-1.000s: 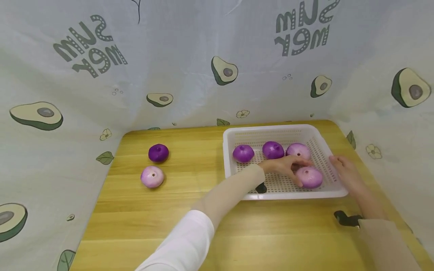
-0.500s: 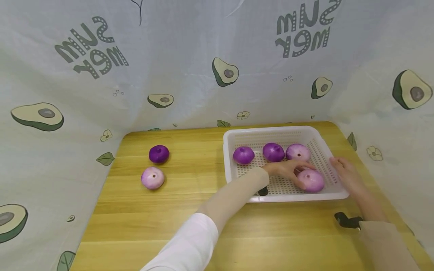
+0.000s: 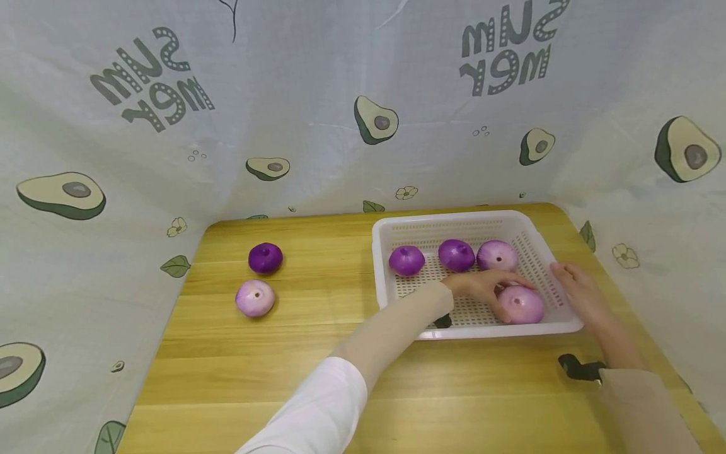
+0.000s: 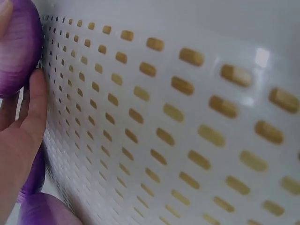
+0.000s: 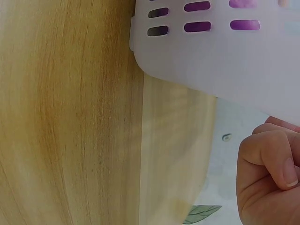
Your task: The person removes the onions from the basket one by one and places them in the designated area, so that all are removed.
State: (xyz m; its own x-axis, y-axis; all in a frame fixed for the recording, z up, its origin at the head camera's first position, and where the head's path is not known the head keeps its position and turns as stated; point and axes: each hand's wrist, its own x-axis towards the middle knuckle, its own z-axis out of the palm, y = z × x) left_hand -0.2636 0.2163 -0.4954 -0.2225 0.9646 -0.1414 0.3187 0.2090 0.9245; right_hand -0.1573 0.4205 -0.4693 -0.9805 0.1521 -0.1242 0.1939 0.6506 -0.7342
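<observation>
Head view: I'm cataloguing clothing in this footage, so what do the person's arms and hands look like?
The left hand and right hand are gloveless. On the left are a white sleeve and, toward the wrist, a beige lower sleeve; on the right, a beige forearm sleeve. A black attachment shows near the left wrist, another near the right.

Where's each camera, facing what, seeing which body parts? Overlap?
Head: worn on head, facing forward-down at basket; left hand, right hand, arms show.
Left wrist: worn there, facing basket's perforated inside; left hand at left edge.
Right wrist: worn there, facing tabletop and basket's outer wall; right hand lower right.
Head and left wrist share: left hand gripping onion.
</observation>
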